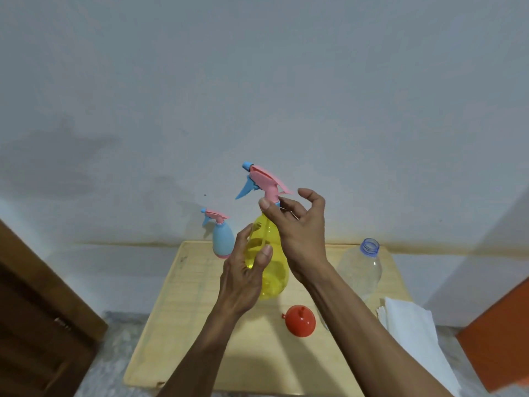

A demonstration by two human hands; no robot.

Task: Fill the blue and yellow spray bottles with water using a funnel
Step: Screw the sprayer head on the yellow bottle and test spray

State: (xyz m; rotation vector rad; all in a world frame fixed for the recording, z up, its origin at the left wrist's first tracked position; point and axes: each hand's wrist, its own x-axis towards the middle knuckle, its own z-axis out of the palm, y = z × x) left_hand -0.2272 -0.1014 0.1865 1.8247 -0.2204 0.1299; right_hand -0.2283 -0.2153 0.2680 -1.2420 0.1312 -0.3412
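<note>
While the left hand (248, 270) grips the yellow spray bottle (267, 262), the right hand (297, 224) pinches its neck above open table (183, 325).

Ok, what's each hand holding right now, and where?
Both hold the yellow spray bottle: left hand grips its body, right hand pinches the neck under the pink spray head.

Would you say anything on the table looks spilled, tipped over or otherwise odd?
No spill shows. The one oddity: the red funnel lies mouth-down on the table, spout up. The clear bottle stands uncapped; the blue spray bottle is upright.
</note>
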